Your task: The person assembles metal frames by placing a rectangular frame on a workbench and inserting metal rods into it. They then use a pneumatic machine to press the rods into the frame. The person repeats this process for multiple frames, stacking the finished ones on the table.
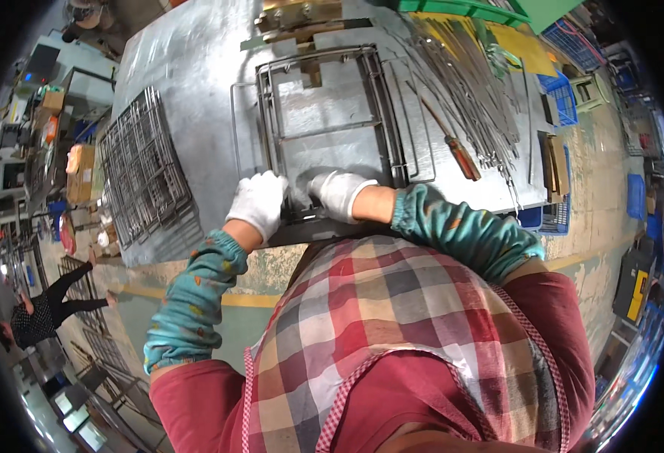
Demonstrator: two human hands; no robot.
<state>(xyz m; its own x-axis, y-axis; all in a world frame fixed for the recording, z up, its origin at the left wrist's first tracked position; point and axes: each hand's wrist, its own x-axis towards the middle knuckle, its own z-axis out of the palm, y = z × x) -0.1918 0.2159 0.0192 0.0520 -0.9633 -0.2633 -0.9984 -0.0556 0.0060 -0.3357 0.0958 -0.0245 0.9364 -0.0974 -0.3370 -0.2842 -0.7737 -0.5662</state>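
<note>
A dark rectangular metal frame (326, 130) with a crossbar lies flat on the metal-topped table in front of me. At its near left corner is my left hand (260, 202) in a white glove, with the fingers curled down around the thin rods there. My right hand (338, 195), also gloved, bends in over the near end of the frame from the right. Its fingers are drawn together and slightly blurred, and what they pinch is hidden. Thin bent wire loops (243, 128) lie along the frame's left side, with more wire rods (415, 121) on the right.
Stacked wire racks (144, 166) lie at the table's left. To the right are a screwdriver (459, 155) and a spread of long thin rods (471, 90). A green tray (468, 7) sits at the back, blue crates (562, 98) beyond the right edge. Another person (45, 306) is far left.
</note>
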